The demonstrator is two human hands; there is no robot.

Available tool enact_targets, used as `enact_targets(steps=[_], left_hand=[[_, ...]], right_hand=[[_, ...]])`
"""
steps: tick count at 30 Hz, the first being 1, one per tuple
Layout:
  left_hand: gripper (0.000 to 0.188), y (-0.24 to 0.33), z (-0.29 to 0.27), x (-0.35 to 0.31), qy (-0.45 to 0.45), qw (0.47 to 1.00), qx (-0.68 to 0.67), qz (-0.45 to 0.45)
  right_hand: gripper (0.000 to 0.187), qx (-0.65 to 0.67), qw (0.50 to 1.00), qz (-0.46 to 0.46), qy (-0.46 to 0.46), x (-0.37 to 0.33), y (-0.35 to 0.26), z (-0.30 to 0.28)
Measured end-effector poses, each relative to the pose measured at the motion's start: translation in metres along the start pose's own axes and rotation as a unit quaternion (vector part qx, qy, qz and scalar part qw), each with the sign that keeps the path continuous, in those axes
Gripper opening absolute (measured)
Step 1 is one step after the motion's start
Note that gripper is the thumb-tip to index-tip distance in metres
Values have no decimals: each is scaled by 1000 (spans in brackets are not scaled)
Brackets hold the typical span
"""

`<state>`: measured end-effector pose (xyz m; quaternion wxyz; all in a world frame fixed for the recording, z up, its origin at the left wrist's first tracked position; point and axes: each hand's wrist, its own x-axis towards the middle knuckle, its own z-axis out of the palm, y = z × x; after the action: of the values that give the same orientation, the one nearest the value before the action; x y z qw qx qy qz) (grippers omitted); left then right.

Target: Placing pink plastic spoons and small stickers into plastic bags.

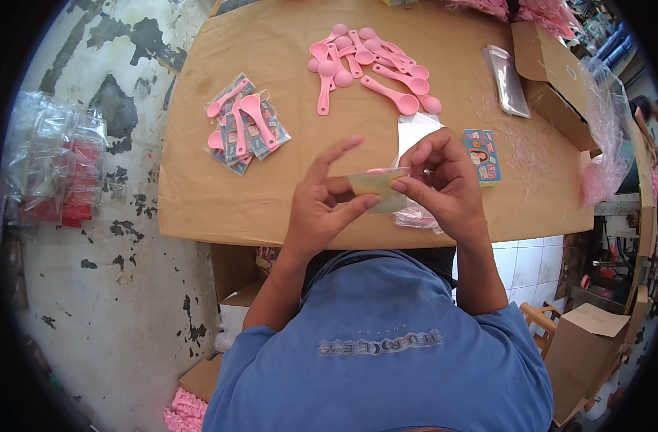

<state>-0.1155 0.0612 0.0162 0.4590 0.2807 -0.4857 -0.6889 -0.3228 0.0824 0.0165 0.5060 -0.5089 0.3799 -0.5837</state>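
Observation:
Between my two hands, over the table's near edge, is a small clear plastic packet (377, 185) with a pale yellowish face. A bit of pink shows at its upper edge; what else it holds cannot be made out. My left hand (325, 200) pinches its left side between thumb and fingers, with one finger raised. The thumb and fingertips of my right hand (445, 180) close on its right end. Partly behind the right hand lies a stack of clear plastic bags (415, 129). Just right of that hand is a stack of blue printed cards (484, 155).
Loose pink measuring spoons (325, 83) lie piled at the table's far middle. Bagged pink spoons with blue cards (251, 126) are heaped at the left. A clear bag bundle (507, 81) and an open cardboard box (556, 79) stand at the right edge of the brown-covered table (221, 205).

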Motion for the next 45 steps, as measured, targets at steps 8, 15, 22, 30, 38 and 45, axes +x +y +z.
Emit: enact_targets(steps=[8,15,22,30,38,45], left_hand=[[39,-4,-24,-1,39,988,80,124],[32,51,-90,22,173,908,312,218],[41,22,-98,5,242,871,359,231],[23,-19,-23,-7,65,977,204,-10],[46,-26,3,18,-52,982,150,-104],[30,-26,6,31,-159,957,79,-230]], right_hand=[[40,-263,964,44,-16,-5,-12,5],[25,-500,865,-43,-3,-10,-23,-24],[29,-551,833,15,-48,-34,-11,-21],[14,-520,854,-22,14,-35,10,-33],[10,-498,858,-125,33,-37,-20,-24],[22,-390,914,-106,-23,-43,-33,-42]])
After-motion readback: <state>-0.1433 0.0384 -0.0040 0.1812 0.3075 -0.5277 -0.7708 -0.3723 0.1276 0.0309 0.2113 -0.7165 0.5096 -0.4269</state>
